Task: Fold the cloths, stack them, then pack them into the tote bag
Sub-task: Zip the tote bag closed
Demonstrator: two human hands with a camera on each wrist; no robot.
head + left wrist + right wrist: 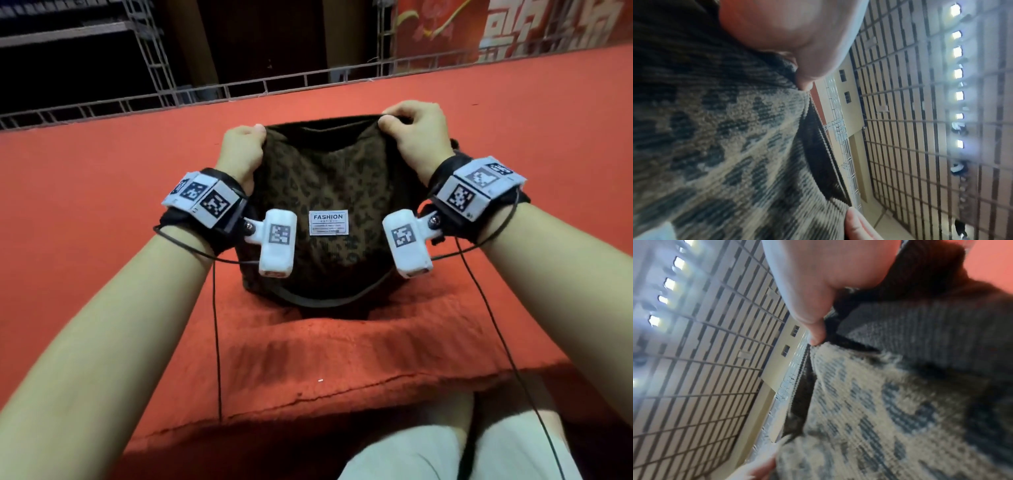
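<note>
The tote bag (329, 212), dark with a leopard-like pattern and a white "FASHION" label (329, 223) on its near face, stands in the middle of the red surface (102, 164), its bottom resting on a red cloth (308, 359) that lies folded at the near edge. The left hand (241, 150) holds the left end of the bag's mouth and the right hand (416, 132) holds the right end; in both, the fingers are curled and grasping the knitted rim, thumb pressed against the fabric, as both wrist views show too. The mouth is pulled a little apart, and the dark inside is visible between the hands. I cannot tell whether any cloth is already inside.

The step now seems to be opening the bag for packing. To do it well, the two hands should pull evenly outward so the mouth becomes wide and the soft walls do not collapse. Because the bag sits on the cloth, it should be moved aside first, otherwise the folds may be disturbed. Far behind runs a metal railing (308, 82)
</note>
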